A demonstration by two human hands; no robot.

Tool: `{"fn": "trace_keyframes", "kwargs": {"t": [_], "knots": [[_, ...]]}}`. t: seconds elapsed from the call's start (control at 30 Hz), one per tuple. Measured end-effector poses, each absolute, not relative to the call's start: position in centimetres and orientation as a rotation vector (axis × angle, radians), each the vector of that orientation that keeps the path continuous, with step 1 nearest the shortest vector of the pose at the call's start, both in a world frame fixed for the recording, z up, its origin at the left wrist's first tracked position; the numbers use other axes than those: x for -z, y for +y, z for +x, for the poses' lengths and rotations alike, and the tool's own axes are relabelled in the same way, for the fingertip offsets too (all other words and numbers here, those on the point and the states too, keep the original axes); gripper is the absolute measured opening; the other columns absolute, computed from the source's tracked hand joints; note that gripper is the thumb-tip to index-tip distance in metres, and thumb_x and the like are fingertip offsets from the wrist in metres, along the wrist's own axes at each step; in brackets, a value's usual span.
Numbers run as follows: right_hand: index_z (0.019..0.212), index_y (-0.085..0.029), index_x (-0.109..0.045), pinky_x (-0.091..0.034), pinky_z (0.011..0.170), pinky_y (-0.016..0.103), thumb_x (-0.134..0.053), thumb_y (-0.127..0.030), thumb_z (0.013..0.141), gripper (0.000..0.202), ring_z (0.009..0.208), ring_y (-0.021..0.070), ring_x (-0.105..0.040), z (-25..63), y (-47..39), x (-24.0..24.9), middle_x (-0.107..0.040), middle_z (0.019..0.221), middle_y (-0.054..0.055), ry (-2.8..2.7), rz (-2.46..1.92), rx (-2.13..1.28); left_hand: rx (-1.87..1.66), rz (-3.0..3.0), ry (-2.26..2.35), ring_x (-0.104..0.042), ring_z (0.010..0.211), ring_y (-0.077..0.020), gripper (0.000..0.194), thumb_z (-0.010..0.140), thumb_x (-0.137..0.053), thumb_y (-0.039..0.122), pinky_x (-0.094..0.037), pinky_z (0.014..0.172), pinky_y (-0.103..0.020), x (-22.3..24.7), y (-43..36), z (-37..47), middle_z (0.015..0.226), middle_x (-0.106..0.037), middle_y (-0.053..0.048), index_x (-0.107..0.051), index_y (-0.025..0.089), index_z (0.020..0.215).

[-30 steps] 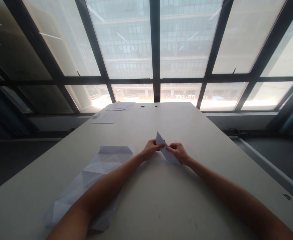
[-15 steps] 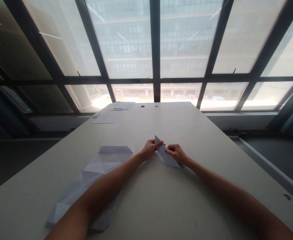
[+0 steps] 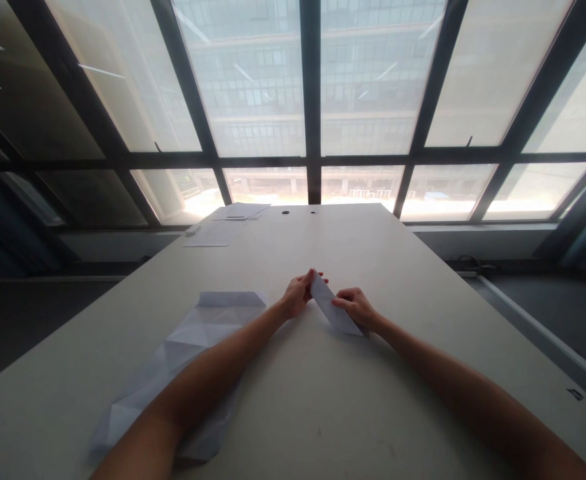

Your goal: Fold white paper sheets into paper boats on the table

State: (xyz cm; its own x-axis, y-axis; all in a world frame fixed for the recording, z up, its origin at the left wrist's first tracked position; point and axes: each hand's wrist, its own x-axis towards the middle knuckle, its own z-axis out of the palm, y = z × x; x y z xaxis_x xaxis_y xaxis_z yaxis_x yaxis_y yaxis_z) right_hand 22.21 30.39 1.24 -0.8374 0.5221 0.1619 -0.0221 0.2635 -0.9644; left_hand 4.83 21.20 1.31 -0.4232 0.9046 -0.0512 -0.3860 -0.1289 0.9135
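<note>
A small folded piece of white paper [image 3: 333, 308] slants between my two hands just above the table, its lower corner at or close to the tabletop. My left hand [image 3: 299, 293] pinches its upper tip, thumb at the very end. On the right edge, my right hand [image 3: 353, 305] grips the paper between thumb and fingers. A larger creased sheet of white paper [image 3: 193, 333] lies at the left, partly hidden under my left forearm.
The long white table [image 3: 403, 387] runs away toward tall windows [image 3: 263, 80]. Several printed sheets [image 3: 213, 234] lie at its far left edge, beside a small white object [image 3: 191, 231]. A dark mark [image 3: 575, 394] is near the right edge.
My left thumb and fingers have shifted up to the paper's tip. The folded paper has turned slightly, showing more of its face. My right hand stays almost where it was.
</note>
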Motion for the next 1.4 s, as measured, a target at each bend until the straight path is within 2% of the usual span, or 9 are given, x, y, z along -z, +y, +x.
{"fn": "trace_keyframes", "kwargs": {"t": [0.1, 0.2, 0.33, 0.43, 0.57, 0.77, 0.9, 1.23, 1.4], "knots": [[0.058, -0.016, -0.059, -0.026, 0.047, 0.023, -0.064, -0.043, 0.073, 0.032, 0.051, 0.0101, -0.038, 22.1, 30.6, -1.0, -0.046, 0.053, -0.004, -1.994, -0.508, -1.549, -1.528, 0.859, 1.208, -0.067, 0.078, -0.0211, 0.047, 0.067, -0.083, 0.048, -0.053, 0.076, -0.033, -1.4, 20.9, 5.7, 0.087, -0.072, -0.015, -0.074, 0.007, 0.087], [0.061, -0.015, -0.06, -0.028, 0.047, 0.023, -0.062, -0.046, 0.076, 0.034, 0.051, 0.0107, -0.04, 21.9, 30.8, -0.7, -0.048, 0.054, -0.002, -1.936, -0.533, -1.534, -1.458, 0.935, 1.307, -0.065, 0.072, -0.0187, 0.04, 0.064, -0.085, 0.043, -0.051, 0.069, -0.029, -1.4, 20.7, 6.3, 0.082, -0.072, -0.013, -0.075, 0.008, 0.082], [0.062, -0.016, -0.058, -0.028, 0.046, 0.023, -0.058, -0.049, 0.079, 0.037, 0.052, 0.0111, -0.039, 21.7, 31.0, -0.4, -0.047, 0.055, -0.002, -1.985, -0.529, -1.458, -1.429, 0.995, 1.339, -0.059, 0.06, -0.0136, 0.037, 0.067, -0.083, 0.045, -0.044, 0.057, -0.023, -1.5, 20.5, 6.2, 0.071, -0.069, -0.009, -0.074, 0.01, 0.075], [0.061, -0.017, -0.054, -0.027, 0.047, 0.022, -0.057, -0.047, 0.08, 0.035, 0.052, 0.0105, -0.038, 21.6, 31.0, -0.3, -0.045, 0.055, -0.003, -2.047, -0.477, -1.417, -1.434, 0.937, 1.315, -0.057, 0.057, -0.0131, 0.044, 0.068, -0.08, 0.052, -0.044, 0.056, -0.023, -1.3, 20.6, 6.2, 0.066, -0.066, -0.008, -0.071, 0.009, 0.069], [0.059, -0.018, -0.051, -0.027, 0.047, 0.023, -0.055, -0.043, 0.082, 0.034, 0.051, 0.0102, -0.037, 21.5, 30.7, -0.4, -0.044, 0.054, -0.004, -2.077, -0.438, -1.401, -1.529, 0.8, 1.255, -0.059, 0.063, -0.0148, 0.05, 0.067, -0.078, 0.058, -0.048, 0.062, -0.026, -1.2, 20.9, 6.4, 0.07, -0.066, -0.01, -0.069, 0.009, 0.07], [0.058, -0.018, -0.051, -0.026, 0.048, 0.023, -0.056, -0.042, 0.08, 0.033, 0.051, 0.0099, -0.035, 21.6, 30.3, -1.0, -0.042, 0.053, -0.004, -2.082, -0.443, -1.45, -1.676, 0.761, 1.309, -0.061, 0.069, -0.0162, 0.045, 0.064, -0.081, 0.054, -0.049, 0.065, -0.026, -1.5, 21.0, 6.1, 0.075, -0.068, -0.009, -0.07, 0.011, 0.072], [0.059, -0.018, -0.052, -0.026, 0.048, 0.023, -0.056, -0.043, 0.079, 0.032, 0.052, 0.0102, -0.036, 21.8, 30.0, -1.2, -0.043, 0.054, -0.004, -2.104, -0.421, -1.467, -1.572, 0.79, 1.259, -0.062, 0.071, -0.0168, 0.044, 0.063, -0.084, 0.05, -0.048, 0.066, -0.026, -1.5, 20.6, 5.8, 0.078, -0.069, -0.01, -0.072, 0.01, 0.077], [0.057, -0.018, -0.047, -0.023, 0.047, 0.022, -0.056, -0.041, 0.077, 0.031, 0.052, 0.0091, -0.033, 22.0, 30.2, -1.4, -0.038, 0.055, -0.005, -2.232, -0.329, -1.512, -1.686, 0.673, 1.353, -0.048, 0.05, -0.0093, 0.046, 0.063, -0.083, 0.052, -0.032, 0.046, -0.021, -1.2, 21.2, 5.3, 0.06, -0.061, -0.003, -0.075, 0.011, 0.081], [0.059, -0.017, -0.052, -0.024, 0.047, 0.022, -0.057, -0.042, 0.078, 0.032, 0.053, 0.0096, -0.035, 22.1, 30.3, -1.4, -0.041, 0.055, -0.004, -2.201, -0.343, -1.55, -1.753, 0.566, 1.288, -0.057, 0.062, -0.0126, 0.049, 0.067, -0.079, 0.056, -0.041, 0.052, -0.022, -1.3, 21.3, 5.4, 0.078, -0.068, -0.009, -0.074, 0.01, 0.083]]}}
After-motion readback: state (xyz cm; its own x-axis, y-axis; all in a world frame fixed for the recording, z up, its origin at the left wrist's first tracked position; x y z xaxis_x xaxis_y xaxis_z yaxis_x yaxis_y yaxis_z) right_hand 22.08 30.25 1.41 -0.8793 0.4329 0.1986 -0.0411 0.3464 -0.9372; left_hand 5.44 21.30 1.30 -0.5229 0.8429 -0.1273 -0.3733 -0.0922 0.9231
